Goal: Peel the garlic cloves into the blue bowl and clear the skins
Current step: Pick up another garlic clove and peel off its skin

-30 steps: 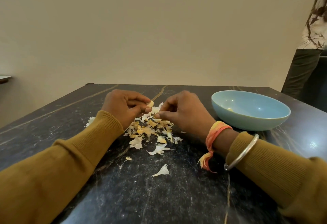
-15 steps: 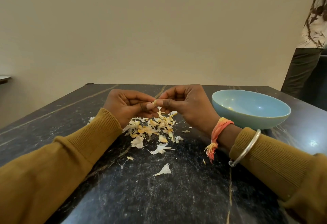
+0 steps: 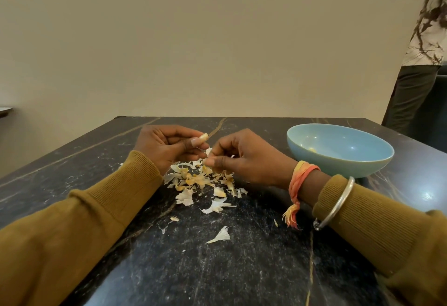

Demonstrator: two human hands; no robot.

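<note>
Over papery white-tan garlic skins (image 3: pixel 200 180), our left hand (image 3: pixel 164 146) pinches a small pale garlic clove (image 3: pixel 204 137); our right hand (image 3: pixel 249 158) beside it curls round a white skin scrap (image 3: pixel 232 156). One pale piece (image 3: pixel 312 150) lies in the round light-blue bowl (image 3: pixel 338 164).

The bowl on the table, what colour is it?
The bowl is light blue, inside and out. The head view shows it best.

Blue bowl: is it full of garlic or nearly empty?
Nearly empty. The blue bowl shows mostly bare blue inside, with only one small pale piece lying low on its inner wall.
</note>
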